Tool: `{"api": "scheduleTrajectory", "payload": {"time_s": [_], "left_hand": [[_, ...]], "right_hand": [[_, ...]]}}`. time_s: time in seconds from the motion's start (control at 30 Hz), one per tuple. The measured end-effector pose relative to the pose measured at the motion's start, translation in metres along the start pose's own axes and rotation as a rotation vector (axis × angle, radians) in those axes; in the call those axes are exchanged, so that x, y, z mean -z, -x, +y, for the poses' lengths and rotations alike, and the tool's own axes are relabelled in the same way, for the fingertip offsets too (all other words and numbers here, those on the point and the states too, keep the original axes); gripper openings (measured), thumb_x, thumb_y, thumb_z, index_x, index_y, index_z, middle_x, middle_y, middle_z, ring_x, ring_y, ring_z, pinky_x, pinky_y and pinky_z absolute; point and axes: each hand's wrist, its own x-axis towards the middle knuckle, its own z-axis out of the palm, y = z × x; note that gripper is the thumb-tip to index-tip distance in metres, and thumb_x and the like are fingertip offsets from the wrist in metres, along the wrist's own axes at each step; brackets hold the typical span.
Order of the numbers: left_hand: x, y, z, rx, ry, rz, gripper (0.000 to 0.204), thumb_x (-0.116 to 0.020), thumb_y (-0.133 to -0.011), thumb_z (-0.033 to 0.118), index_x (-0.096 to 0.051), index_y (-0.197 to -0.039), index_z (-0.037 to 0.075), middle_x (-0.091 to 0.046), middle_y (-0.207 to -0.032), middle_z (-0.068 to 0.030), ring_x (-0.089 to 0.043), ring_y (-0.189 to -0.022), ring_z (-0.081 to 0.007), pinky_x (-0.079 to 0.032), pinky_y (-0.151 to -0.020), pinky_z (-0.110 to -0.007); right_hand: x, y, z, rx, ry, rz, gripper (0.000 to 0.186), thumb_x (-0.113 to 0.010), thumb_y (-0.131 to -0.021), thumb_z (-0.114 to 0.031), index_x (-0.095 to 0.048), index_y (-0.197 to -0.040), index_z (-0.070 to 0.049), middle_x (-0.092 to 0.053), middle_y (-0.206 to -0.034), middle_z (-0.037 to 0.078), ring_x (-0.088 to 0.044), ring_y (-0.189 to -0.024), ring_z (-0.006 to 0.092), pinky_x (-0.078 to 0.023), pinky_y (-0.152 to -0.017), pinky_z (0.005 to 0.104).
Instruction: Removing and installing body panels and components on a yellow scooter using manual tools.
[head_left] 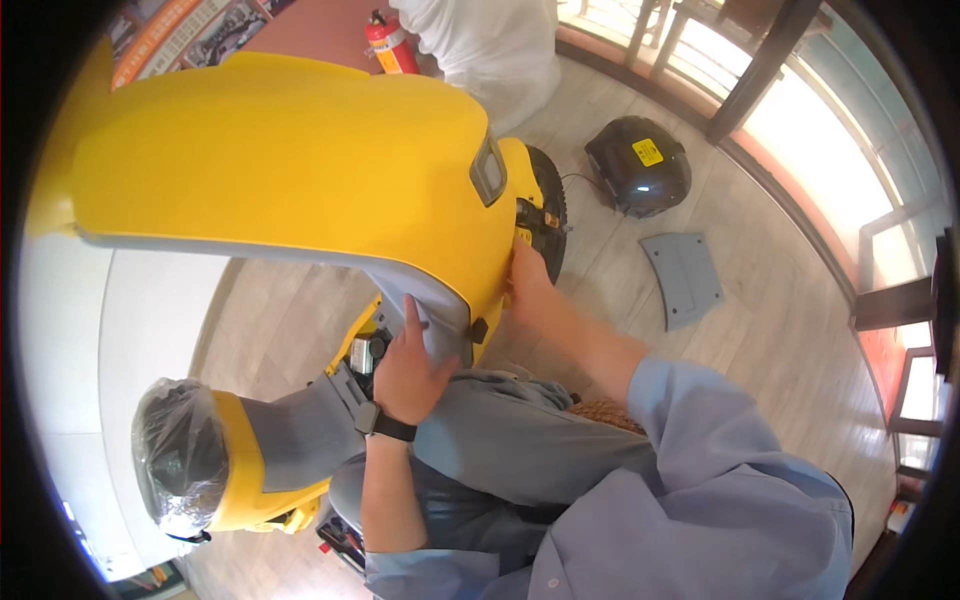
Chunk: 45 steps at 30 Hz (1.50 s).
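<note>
A large yellow scooter-like vehicle body (280,160) stretches across the view, with grey inner trim (440,315). My left hand (408,360) lies against that trim, index finger stretched out and thumb apart, holding nothing I can see. Below it sit exposed metal and black parts (362,355). My right hand (527,275) is curled at the yellow front edge, just under a black fitting (535,215) beside the tyre; what its fingertips grip is hidden. A plastic-wrapped dark padded end (180,450) is at lower left.
A black domed case (640,175) with a wire and a grey panel (680,280) lie on the wood floor (780,360). A fire extinguisher (390,48), a white-wrapped bundle (485,55) and glazed doors (860,130) surround the vehicle. Tools (340,540) sit near my leg.
</note>
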Motion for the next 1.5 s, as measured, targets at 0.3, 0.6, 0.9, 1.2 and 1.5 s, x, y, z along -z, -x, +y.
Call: {"api": "scheduleTrajectory", "payload": {"time_s": [0.3, 0.6, 0.9, 1.2, 1.5], "left_hand": [[0.019, -0.014, -0.011, -0.058, 0.082, 0.032, 0.029, -0.067, -0.084, 0.024, -0.065, -0.108, 0.007, -0.07, -0.082, -0.0126, -0.067, -0.077, -0.032, -0.052, -0.071, -0.042], [-0.006, -0.017, 0.009, 0.079, -0.267, -0.223, 0.053, -0.063, -0.084, 0.054, -0.07, -0.094, 0.002, -0.07, -0.081, -0.0196, -0.069, -0.078, -0.0372, -0.054, -0.07, -0.045], [-0.027, -0.03, 0.032, 0.229, -0.325, -0.216, 0.069, -0.062, -0.075, 0.071, -0.074, -0.082, 0.004, -0.069, -0.074, -0.02, -0.069, -0.072, -0.0377, -0.056, -0.064, -0.044], [-0.039, -0.022, 0.04, 0.369, -0.263, -0.116, 0.063, -0.062, -0.08, 0.066, -0.072, -0.077, 0.004, -0.069, -0.073, -0.02, -0.069, -0.07, -0.0379, -0.055, -0.063, -0.047], [-0.032, -0.019, 0.045, 0.358, -0.317, -0.09, 0.06, -0.065, -0.079, 0.065, -0.071, -0.075, 0.005, -0.069, -0.071, -0.018, -0.069, -0.066, -0.0361, -0.054, -0.061, -0.044]], "right_hand": [[-0.006, -0.05, -0.048, 0.096, -0.294, -0.141, 0.04, -0.035, -0.1, -0.023, -0.055, -0.127, -0.001, -0.061, -0.124, 0.012, -0.058, -0.11, 0.0237, -0.046, -0.094, 0.0368], [-0.037, 0.008, -0.036, 0.15, -0.022, 0.277, 0.056, -0.035, -0.098, -0.038, -0.056, -0.128, 0.004, -0.057, -0.133, 0.02, -0.055, -0.119, 0.0352, -0.044, -0.096, 0.0417], [-0.048, 0.014, -0.027, 0.067, -0.283, 0.29, 0.05, -0.036, -0.097, -0.035, -0.059, -0.126, -0.001, -0.062, -0.127, 0.012, -0.06, -0.112, 0.0266, -0.047, -0.092, 0.0368], [-0.051, 0.008, -0.022, 0.009, -0.46, 0.292, 0.05, -0.034, -0.098, -0.034, -0.061, -0.124, -0.001, -0.065, -0.122, 0.009, -0.064, -0.104, 0.024, -0.05, -0.088, 0.0332], [-0.053, 0.012, -0.026, 0.097, -0.422, 0.267, 0.049, -0.033, -0.1, -0.034, -0.064, -0.119, -0.001, -0.065, -0.122, 0.011, -0.065, -0.104, 0.0261, -0.051, -0.087, 0.0347]]}}
